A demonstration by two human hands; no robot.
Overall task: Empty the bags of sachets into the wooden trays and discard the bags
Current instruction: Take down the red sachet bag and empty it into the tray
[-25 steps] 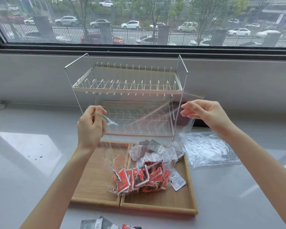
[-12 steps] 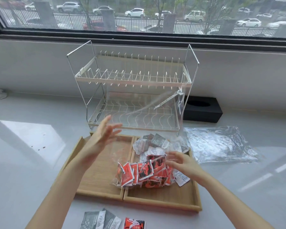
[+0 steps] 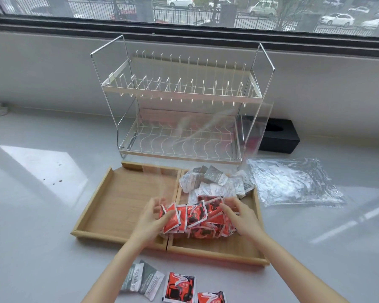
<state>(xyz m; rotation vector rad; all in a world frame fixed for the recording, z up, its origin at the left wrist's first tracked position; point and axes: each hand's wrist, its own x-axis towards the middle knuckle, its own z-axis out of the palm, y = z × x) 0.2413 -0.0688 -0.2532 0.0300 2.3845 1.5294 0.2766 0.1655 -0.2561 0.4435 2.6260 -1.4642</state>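
Two wooden trays lie side by side; the left tray [image 3: 123, 200] is bare. In the right tray [image 3: 217, 248] a pile of red sachets [image 3: 197, 217] sits inside a clear bag, whose loose upper part [image 3: 256, 132] stands up in front of the rack. Grey-white sachets [image 3: 214, 182] lie at the back of that tray. My left hand [image 3: 151, 219] presses the pile's left side and my right hand [image 3: 239, 215] its right side, fingers spread, through the plastic. An empty clear bag [image 3: 293, 182] lies flat to the right of the trays.
A two-tier wire dish rack [image 3: 179, 92] stands just behind the trays, with a black box [image 3: 278, 136] at its right. Loose grey sachets [image 3: 142, 281] and red sachets [image 3: 179, 287] lie on the white counter near me. A window ledge runs along the back.
Both hands let go of the bag's top edge and dropped down to the red sachet pile, one on each side. The bag's top now hangs loose.
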